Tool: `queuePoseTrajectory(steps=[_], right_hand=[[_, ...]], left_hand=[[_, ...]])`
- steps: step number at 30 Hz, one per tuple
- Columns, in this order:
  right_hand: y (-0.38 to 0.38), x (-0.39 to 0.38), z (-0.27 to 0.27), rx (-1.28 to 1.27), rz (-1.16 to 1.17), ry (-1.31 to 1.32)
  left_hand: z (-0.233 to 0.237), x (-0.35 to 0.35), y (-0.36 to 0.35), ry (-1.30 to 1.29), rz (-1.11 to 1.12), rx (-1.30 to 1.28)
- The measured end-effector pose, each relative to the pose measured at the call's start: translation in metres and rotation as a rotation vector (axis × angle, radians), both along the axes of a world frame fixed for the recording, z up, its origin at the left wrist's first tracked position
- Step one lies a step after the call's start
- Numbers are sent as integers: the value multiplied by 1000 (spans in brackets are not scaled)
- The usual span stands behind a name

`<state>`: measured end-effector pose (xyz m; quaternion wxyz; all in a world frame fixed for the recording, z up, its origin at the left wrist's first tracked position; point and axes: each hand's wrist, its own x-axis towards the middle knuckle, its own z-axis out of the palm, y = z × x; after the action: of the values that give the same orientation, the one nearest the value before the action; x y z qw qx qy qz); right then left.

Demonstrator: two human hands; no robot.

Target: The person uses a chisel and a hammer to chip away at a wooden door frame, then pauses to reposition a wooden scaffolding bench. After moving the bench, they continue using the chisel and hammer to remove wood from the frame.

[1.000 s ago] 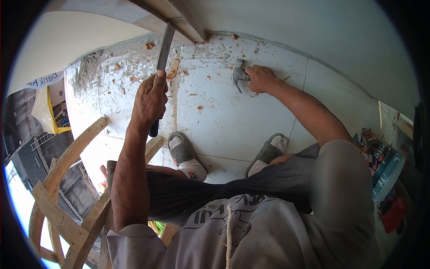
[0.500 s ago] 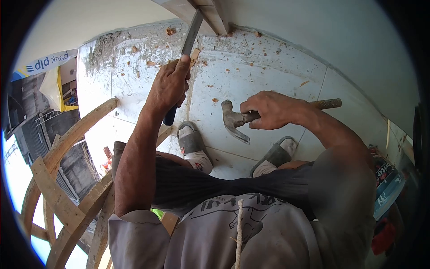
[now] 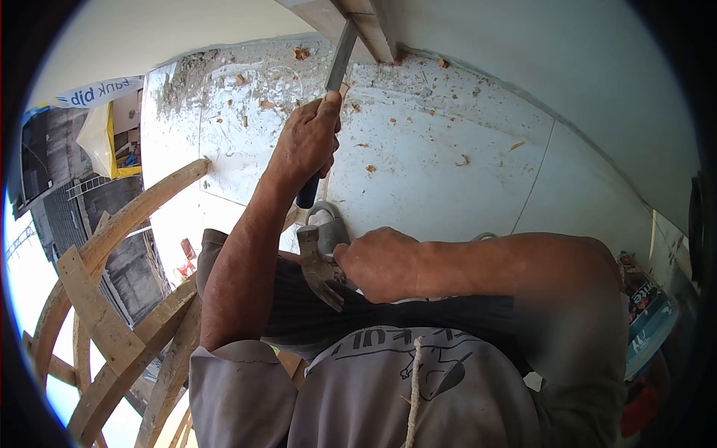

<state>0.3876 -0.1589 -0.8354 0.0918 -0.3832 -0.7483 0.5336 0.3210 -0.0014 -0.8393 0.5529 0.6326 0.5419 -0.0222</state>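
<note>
Nearest the body, the right hand [image 3: 381, 265] gripped a claw hammer [image 3: 320, 263], apparently poised for striking. Beyond it, the left hand [image 3: 306, 145] clasped the chisel [image 3: 340, 52], steadying its blade against the wooden frame [image 3: 366, 19], above the chip-strewn floor [image 3: 448, 172].

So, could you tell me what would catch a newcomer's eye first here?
The left hand, centre top, grips a chisel whose blade meets the wooden frame at the top edge. Just below, the right hand holds a hammer close to the body, over a tiled floor strewn with wood chips.
</note>
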Motion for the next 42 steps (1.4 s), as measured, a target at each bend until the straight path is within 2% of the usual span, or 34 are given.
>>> queuePoseTrajectory(steps=[5,10,13,17,19,21,23,27,29,36,39,42], right_hand=[[-4,-14,4,33,-78,98],[4,-10,0,-131,-268,99],[-5,-19,1,-63,-213,92],[-5,-20,-4,-126,-183,112],[3,-14,-7,-99,-317,96],[-1,-15,-5,-130,-289,106],[-4,-18,-3,-54,-206,111],[5,-11,-5,-135,-269,132],[2,-12,-5,-101,-198,94],[8,-5,0,-146,-216,104],[4,-9,1,-87,-149,110],[14,-2,2,-199,-223,112]], left_hand=[[4,1,-2,18,10,-16],[6,1,1,15,-2,-13],[10,2,0,42,-7,-6],[12,1,2,42,-11,-15],[13,2,2,35,-2,-26],[14,2,2,51,-17,-2],[15,3,4,64,-27,10],[16,1,4,76,-19,-2],[17,2,3,70,-30,5],[12,2,5,63,-22,10],[13,1,3,69,-25,10],[10,0,6,82,-27,13]])
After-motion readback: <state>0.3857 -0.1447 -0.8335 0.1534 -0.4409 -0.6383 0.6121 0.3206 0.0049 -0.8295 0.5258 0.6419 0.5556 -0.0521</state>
